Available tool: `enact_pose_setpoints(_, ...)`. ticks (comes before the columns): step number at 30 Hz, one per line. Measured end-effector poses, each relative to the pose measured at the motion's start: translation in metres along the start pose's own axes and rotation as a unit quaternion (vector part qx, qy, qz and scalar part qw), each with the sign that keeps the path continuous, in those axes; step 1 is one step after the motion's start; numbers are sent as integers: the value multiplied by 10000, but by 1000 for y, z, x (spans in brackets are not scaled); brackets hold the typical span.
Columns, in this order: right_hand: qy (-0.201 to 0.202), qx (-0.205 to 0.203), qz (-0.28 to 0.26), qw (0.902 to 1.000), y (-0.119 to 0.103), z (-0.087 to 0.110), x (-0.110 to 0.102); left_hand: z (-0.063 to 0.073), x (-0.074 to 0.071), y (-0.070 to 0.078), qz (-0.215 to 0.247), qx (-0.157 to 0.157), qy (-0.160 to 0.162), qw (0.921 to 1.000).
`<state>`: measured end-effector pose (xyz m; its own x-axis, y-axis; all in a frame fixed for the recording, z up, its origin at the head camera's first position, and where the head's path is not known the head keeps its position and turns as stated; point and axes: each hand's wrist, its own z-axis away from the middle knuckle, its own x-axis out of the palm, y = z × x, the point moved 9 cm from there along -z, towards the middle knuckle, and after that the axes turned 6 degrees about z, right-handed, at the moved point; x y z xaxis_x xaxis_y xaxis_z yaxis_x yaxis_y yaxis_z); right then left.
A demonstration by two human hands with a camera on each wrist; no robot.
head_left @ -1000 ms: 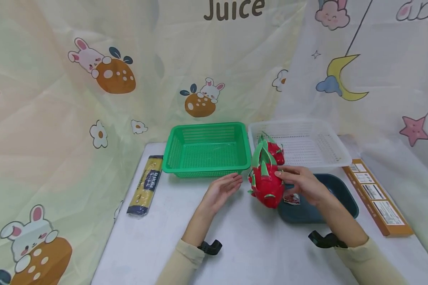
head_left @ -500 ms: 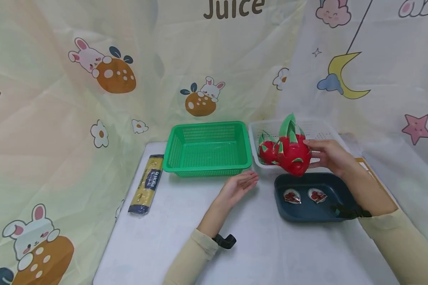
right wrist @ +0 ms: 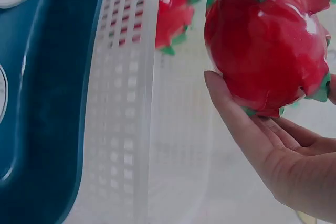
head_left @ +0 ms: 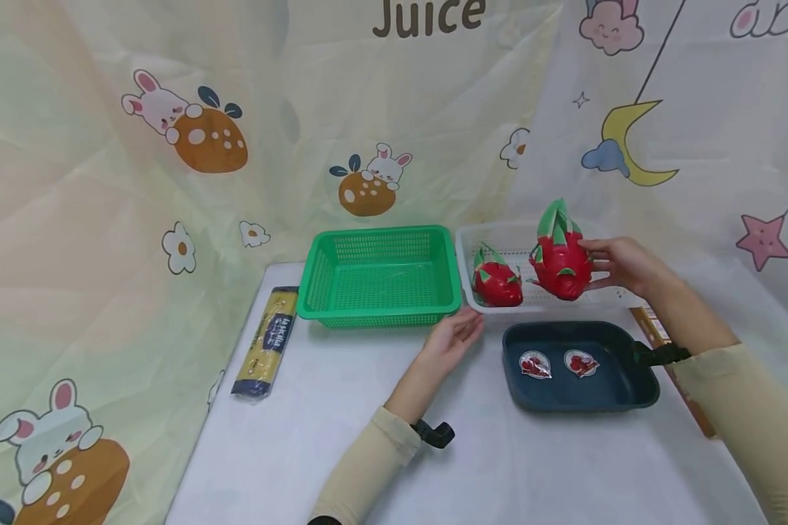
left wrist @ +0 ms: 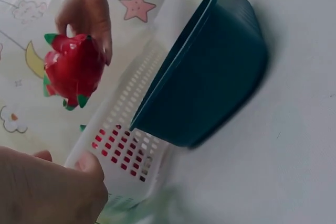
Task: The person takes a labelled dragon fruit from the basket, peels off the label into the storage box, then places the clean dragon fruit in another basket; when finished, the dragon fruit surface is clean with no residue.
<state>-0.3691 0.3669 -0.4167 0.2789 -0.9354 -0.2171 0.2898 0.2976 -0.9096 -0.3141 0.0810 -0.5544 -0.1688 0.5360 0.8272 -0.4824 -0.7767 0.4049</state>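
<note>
My right hand (head_left: 620,264) grips a red dragon fruit (head_left: 562,266) with green leaf tips, held above the white basket (head_left: 604,300). In the right wrist view, thumb and fingers cup the fruit (right wrist: 262,45) from the side and below. A second dragon fruit (head_left: 499,284) lies in the left end of that basket; its red shows through the basket holes in the left wrist view. My left hand (head_left: 452,339) holds nothing. Its fingers extend near the front left corner of the white basket, beside the green basket (head_left: 381,319).
A dark blue tray (head_left: 584,394) with two round fruit stickers (head_left: 581,362) stands in front of the white basket. A pasta packet (head_left: 269,343) lies on the left. Partly behind my right arm is a brown box (head_left: 653,324). A printed curtain hangs behind.
My right hand has carried the dragon fruit right and back, from in front of the baskets to over the white basket. My left hand has shifted right, toward the white basket's corner.
</note>
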Motion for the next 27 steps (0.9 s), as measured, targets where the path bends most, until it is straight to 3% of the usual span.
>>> enact_pose_setpoints(6, -53, 152, 175, 9997, 4, -17, -13, -6, -2, -1, 86, 55, 196, 9998)
enact_pose_setpoints(12, -336, 403, -45, 9986, 12, -43, -10, -11, -1, 5, 589, 219, 222, 9978)
enact_pose_setpoints(16, -458, 605, -170, 9970, 22, -53, -12, -13, 1, 2, 851, 258, 442, 9951)
enact_pose_setpoints(27, -899, 1100, 24, 9899, 43, -73, -18, -16, 1, 1, 672, 597, 839, 9924)
